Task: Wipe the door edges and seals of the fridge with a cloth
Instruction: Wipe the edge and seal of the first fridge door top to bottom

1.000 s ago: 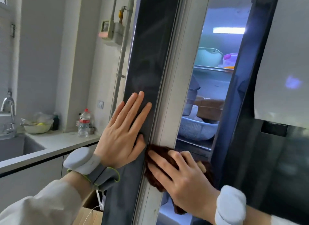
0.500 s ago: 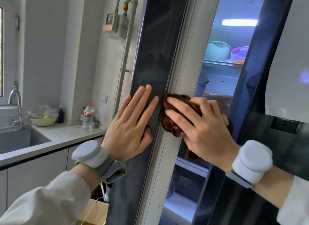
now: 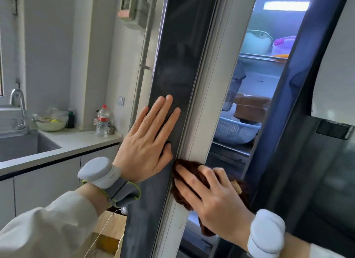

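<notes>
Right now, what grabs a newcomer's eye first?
Two hands at the centre: the left hand lies flat on the dark fridge door, while the right hand presses a brown cloth against the pale door edge. Behind them glows the lit fridge interior, with a blue basket on a shelf.

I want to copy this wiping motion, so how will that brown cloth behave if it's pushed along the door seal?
The brown cloth bunches and folds under the right hand, so it is probably soft and floppy. Its fuzzy pile suggests it will drag on the pale door seal rather than slip. It likely needs steady finger pressure, as the left hand only braces the door.
</notes>
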